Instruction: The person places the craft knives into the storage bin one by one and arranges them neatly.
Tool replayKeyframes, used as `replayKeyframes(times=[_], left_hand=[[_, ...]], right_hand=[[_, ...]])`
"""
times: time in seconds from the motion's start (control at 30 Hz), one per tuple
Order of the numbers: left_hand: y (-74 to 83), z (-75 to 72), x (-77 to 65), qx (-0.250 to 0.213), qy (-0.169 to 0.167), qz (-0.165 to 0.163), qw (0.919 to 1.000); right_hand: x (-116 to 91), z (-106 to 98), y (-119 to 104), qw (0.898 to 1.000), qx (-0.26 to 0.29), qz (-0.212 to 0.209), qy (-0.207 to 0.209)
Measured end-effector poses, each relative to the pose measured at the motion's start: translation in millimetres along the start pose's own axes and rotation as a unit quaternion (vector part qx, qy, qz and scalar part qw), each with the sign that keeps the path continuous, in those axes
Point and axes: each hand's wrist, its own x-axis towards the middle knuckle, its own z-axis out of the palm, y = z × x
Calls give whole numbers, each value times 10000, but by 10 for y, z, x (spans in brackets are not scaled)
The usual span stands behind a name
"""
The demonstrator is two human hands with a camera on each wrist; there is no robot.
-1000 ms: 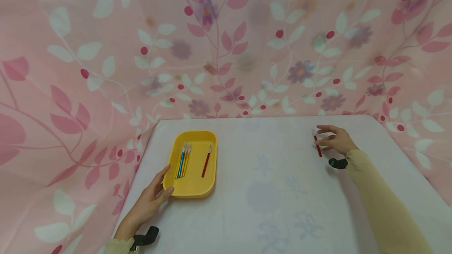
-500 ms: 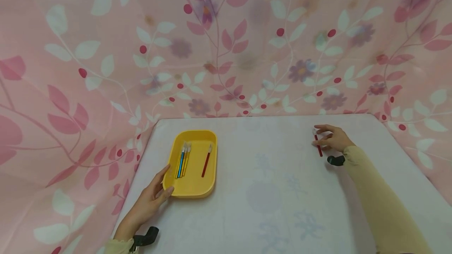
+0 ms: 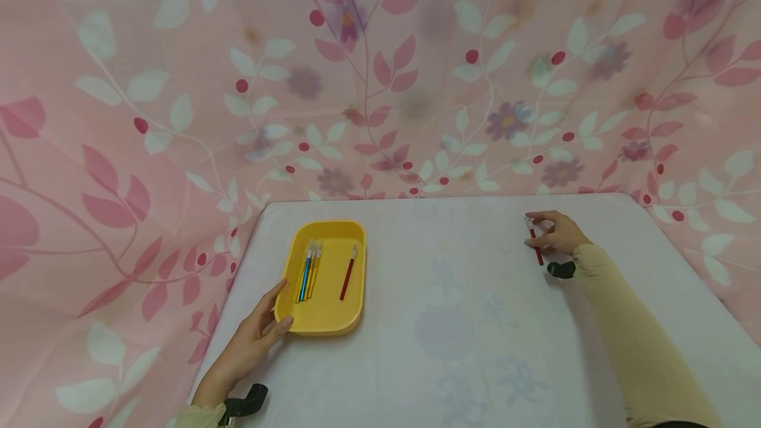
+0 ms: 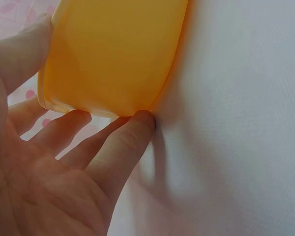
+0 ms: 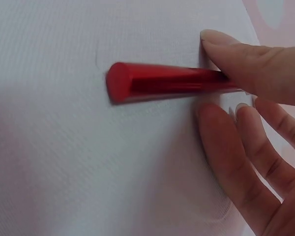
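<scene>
In the head view my left hand [image 3: 246, 342] holds the near left corner of a yellow plastic tray [image 3: 327, 323], thumb and fingers spread along its side. The left wrist view shows the fingertips against the tray wall [image 4: 113, 59]. At the far right of the table, my right hand [image 3: 561, 233] has its thumb and fingers around a red pen [image 3: 538, 254] with a pale capped tip. In the right wrist view, the thumb crosses over the shiny faceted red barrel [image 5: 157, 81], and a forefinger lies along its other side. The pale tip is mostly hidden there.
Inside the tray lie a blue pen [image 3: 306, 277], yellow pens [image 3: 314, 276] beside it, and a separate red pen [image 3: 347, 277]. A white cloth covers the table [image 3: 428, 269]. Pink floral fabric [image 3: 380, 84] hangs behind it and along both sides.
My right hand has shifted slightly left, and its thumb and fingers have come in around the red pen. The left hand and tray stay in place.
</scene>
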Motion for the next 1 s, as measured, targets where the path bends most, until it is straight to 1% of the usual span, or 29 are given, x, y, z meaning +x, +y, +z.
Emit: replayKeyframes(times=[0.13,0.3,0.5,0.7,0.83,1.0], left_hand=[[-8,1,0,39,20,30,10000],[14,-4,-16,-8,9,70,10000],[-2,-5,-21,-46,-21,63,10000],[19,-8,-19,-44,-20,-16,10000],[18,-4,-15,-5,-30,-11,10000],[4,9,-12,5,-15,59,10000]], right_hand=[[15,14,-11,9999,-122,-94,-33],[15,14,-53,9996,-146,-194,-133],[24,-2,-86,9994,-182,-162,-239],[31,-4,-111,9988,-238,-258,-348],[43,3,-129,9985,-234,-254,-427],[38,13,-149,9986,-236,-230,-413]])
